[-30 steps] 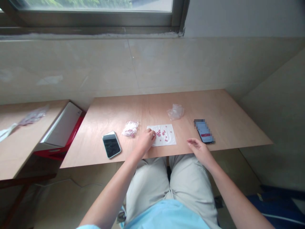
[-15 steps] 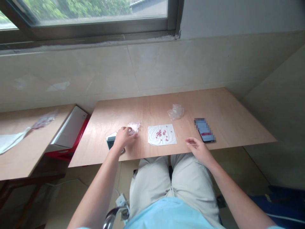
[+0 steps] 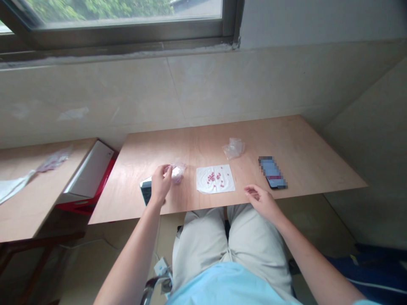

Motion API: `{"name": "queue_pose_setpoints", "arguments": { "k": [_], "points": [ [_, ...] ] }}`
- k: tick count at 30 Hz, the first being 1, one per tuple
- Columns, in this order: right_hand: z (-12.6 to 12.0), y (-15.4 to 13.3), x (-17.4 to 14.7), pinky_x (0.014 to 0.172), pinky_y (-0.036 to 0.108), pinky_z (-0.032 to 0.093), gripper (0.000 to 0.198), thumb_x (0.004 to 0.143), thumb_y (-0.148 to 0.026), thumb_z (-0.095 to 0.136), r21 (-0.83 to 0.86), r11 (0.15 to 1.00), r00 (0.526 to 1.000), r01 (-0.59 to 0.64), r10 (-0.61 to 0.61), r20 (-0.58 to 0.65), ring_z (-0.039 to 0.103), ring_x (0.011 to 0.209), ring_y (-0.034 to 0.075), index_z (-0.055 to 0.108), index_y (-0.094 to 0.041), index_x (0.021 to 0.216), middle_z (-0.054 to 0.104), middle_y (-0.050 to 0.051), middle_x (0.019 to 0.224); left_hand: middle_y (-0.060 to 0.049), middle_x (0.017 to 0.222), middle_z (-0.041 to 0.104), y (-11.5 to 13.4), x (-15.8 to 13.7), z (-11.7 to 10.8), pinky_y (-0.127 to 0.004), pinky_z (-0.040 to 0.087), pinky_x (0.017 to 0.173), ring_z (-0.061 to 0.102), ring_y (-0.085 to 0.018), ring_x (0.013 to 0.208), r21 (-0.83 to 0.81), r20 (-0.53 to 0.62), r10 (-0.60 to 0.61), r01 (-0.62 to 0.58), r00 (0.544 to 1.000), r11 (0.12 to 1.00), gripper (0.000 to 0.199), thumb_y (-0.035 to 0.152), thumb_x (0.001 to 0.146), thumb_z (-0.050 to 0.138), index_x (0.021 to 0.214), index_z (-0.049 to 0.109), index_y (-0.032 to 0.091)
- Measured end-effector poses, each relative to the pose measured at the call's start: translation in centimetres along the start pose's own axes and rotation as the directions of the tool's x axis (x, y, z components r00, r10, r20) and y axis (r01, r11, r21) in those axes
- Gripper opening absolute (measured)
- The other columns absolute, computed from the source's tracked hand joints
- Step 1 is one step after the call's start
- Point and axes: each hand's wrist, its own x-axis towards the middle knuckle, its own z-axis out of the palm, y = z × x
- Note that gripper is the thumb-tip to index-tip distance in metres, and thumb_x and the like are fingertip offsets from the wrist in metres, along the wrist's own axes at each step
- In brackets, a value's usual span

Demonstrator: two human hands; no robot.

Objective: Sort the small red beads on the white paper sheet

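My left hand (image 3: 161, 183) is closed in a pinch at the near left edge of a small clear plastic bag (image 3: 178, 173), which looks raised a little from the table. Pinkish bits seem to show through the bag. Beside that wrist lies a dark flat device (image 3: 146, 189), partly hidden by the hand. Between my hands a white cloth (image 3: 203, 186) is spread flat, with several small red beads (image 3: 211, 177) scattered over it. My right hand (image 3: 261, 201) hovers by the table's front edge, right of the cloth, its fingers loosely bent and apart, with nothing visible in them.
A smartphone (image 3: 274, 173) lies to the right on the wooden table (image 3: 286, 135). Behind the cloth rest clear plastic bags (image 3: 234, 148). Another table (image 3: 25, 220) on the left carries a white cloth (image 3: 14, 188) and a plastic bag (image 3: 54, 161). A wall stands directly behind.
My left hand has turned upward and drawn slightly left, with the bag's edge now pinched and lifted. My right hand has shifted a little left.
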Motion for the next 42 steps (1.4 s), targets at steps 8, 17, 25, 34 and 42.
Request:
{"name": "queue_pose_setpoints", "arguments": {
  "k": [8,17,25,34,42],
  "points": [
    [1.6,0.3,0.0,0.084,0.039,0.058,0.026,0.091,-0.04,0.062,0.073,0.997,0.998,-0.016,0.011,0.069,0.07,0.091,0.024,0.068,-0.019,0.106,0.073,0.011,0.104,-0.007,0.092,0.07,4.5,-3.1,1.8,-0.03,0.056,0.075,0.068,-0.018,0.084,-0.624,0.223,-0.126,0.241,0.967,0.743,0.036,0.05,0.091,0.065,0.102,0.069,0.016],
    [5.5,-0.6,1.6,0.08,0.039,0.059,0.039,0.084,-0.052,0.072,0.359,0.912,0.968,-0.199,0.126,0.215,0.07,0.09,0.024,0.069,-0.02,0.106,0.073,0.009,0.099,-0.005,0.084,0.067,7.0,-6.8,4.9,-0.031,0.057,0.079,0.065,-0.015,0.078,-0.719,0.476,-0.187,0.503,0.859,0.48,0.034,0.046,0.084,0.075,0.093,0.07,0.013],
    [8.5,-5.0,6.3,0.059,0.026,0.052,0.028,0.084,-0.048,0.072,0.463,0.884,0.972,-0.058,-0.055,0.228,0.064,0.073,0.017,0.067,-0.021,0.089,0.068,0.002,0.08,-0.006,0.089,0.069,6.4,-7.0,4.4,-0.033,0.058,0.079,0.068,-0.018,0.083,-0.666,0.525,-0.191,0.54,0.829,0.514,0.035,0.048,0.083,0.075,0.095,0.07,0.015],
    [7.0,-4.5,7.7,0.059,0.025,0.05,0.034,0.076,-0.047,0.08,0.598,0.779,0.979,-0.188,0.1,0.179,0.066,0.065,0.015,0.067,-0.018,0.088,0.071,0.004,0.082,-0.01,0.092,0.072,1.6,-2.8,1.2,-0.035,0.054,0.076,0.069,-0.022,0.082,-0.591,0.215,-0.258,0.336,0.942,0.733,0.039,0.052,0.085,0.069,0.097,0.067,0.015],
    [3.7,-5.1,6.1,0.068,0.028,0.055,0.037,0.079,-0.048,0.077,0.638,0.707,0.949,-0.305,0.168,0.268,0.07,0.076,0.017,0.075,-0.016,0.098,0.073,0.008,0.091,-0.012,0.08,0.07,-3.0,1.7,0.1,-0.038,0.046,0.081,0.064,-0.031,0.088,0.107,0.059,-0.141,0.134,0.988,0.985,0.032,0.044,0.084,0.061,0.075,0.071,0.016]
  ]
}}
